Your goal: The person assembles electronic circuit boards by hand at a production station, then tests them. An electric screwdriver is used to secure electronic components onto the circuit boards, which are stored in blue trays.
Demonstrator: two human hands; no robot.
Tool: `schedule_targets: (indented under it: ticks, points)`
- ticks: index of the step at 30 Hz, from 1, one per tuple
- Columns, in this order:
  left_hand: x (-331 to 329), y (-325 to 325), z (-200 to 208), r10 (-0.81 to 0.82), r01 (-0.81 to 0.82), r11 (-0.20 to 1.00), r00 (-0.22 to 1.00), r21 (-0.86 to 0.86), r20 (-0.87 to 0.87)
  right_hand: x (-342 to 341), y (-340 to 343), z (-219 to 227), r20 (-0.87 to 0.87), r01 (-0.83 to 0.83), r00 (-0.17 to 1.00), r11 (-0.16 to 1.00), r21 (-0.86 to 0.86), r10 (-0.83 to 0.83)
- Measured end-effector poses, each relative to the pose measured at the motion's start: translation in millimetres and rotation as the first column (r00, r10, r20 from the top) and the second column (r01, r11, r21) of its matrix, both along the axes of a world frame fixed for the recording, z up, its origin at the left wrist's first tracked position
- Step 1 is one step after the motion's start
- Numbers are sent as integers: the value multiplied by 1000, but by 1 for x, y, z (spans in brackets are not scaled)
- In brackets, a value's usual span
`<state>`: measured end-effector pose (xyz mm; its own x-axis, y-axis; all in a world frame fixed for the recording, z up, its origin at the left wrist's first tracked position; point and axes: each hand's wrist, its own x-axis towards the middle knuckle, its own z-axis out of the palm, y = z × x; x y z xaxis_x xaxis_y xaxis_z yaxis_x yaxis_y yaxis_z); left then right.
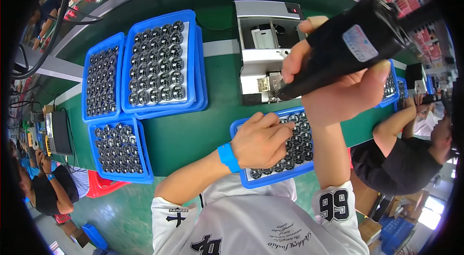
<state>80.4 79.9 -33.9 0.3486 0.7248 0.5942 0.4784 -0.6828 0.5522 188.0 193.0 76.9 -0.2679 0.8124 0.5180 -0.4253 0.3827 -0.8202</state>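
Observation:
My right hand (348,92) is wrapped round a thick black electric screwdriver (333,45) with a pale label on its side. The screwdriver's narrow end points down and left, at the front of a silver-grey screw feeder (263,55); whether its tip touches the feeder is hard to tell. My left hand (263,141), a blue band at its wrist, is closed over the far left part of a blue tray (249,183). Round, shiny black parts (298,148) sit in rows in that tray. The left fingertips press together beside one of them, and what they hold is hidden.
Stacked blue trays (192,76) of similar round parts stand at the left on the green table (220,74), with another stack (147,158) nearer. A black cable crosses behind the feeder's left. People sit working at both sides, one person (401,158) close on the right.

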Motion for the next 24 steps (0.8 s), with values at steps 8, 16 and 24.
schedule_targets:
  ticks: [8,16,24]
  points:
    - [0,1,0,4,-4,1000,1000,-8,12,-11,-1,6,177,147,977,980,-136,-122]
    - [-2,-3,-1,-5,6,999,1000,-52,21,19,-23,-5,-175,55,976,926,-374,-129]
    - [-5,2,4,-8,8,997,1000,-81,3,86,-47,-36,-133,177,967,948,-265,-217]
